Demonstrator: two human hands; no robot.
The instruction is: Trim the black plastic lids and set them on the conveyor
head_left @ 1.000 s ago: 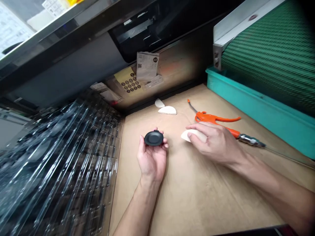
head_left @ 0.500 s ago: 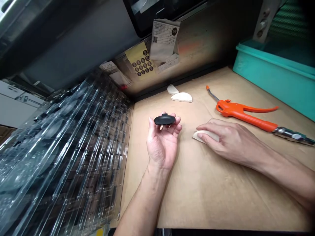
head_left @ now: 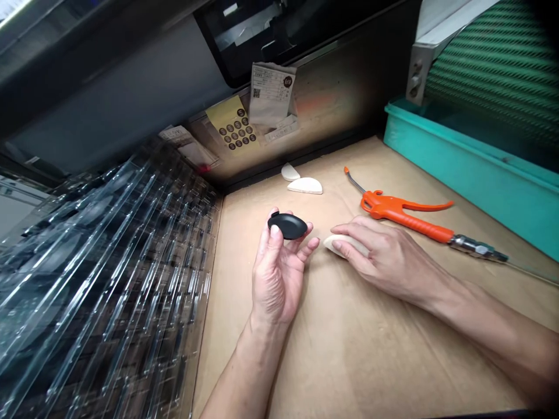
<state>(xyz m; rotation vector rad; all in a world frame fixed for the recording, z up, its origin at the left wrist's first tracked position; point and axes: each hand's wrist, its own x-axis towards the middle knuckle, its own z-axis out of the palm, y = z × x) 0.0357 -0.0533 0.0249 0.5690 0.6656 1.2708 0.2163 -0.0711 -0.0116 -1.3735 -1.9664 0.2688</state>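
Between the thumb and fingers of my left hand (head_left: 279, 279) is a small oval black plastic part (head_left: 288, 226) with a tab on its edge. Its smooth dished face is tilted toward me, above the cardboard surface. My right hand (head_left: 379, 250) is closed around a cream-white half-round pad (head_left: 345, 244), low over the cardboard; the palm side of the pad is hidden by my fingers. Farther back lie two similar pads, a larger half-round one (head_left: 305, 185) and a smaller one (head_left: 290, 172) just behind it.
An orange air blow gun (head_left: 406, 212) with a metal hose fitting lies beyond my right hand. A teal bin (head_left: 463, 174) stands at the right. Stacked clear plastic trays (head_left: 131, 291) rise on the left. Labels and a yellow sticker sheet (head_left: 236, 125) hang on the back panel.
My left hand has turned the black part, so its tab now points left and more of its face shows. My right hand keeps its hold on the pad. The camera view has shifted.
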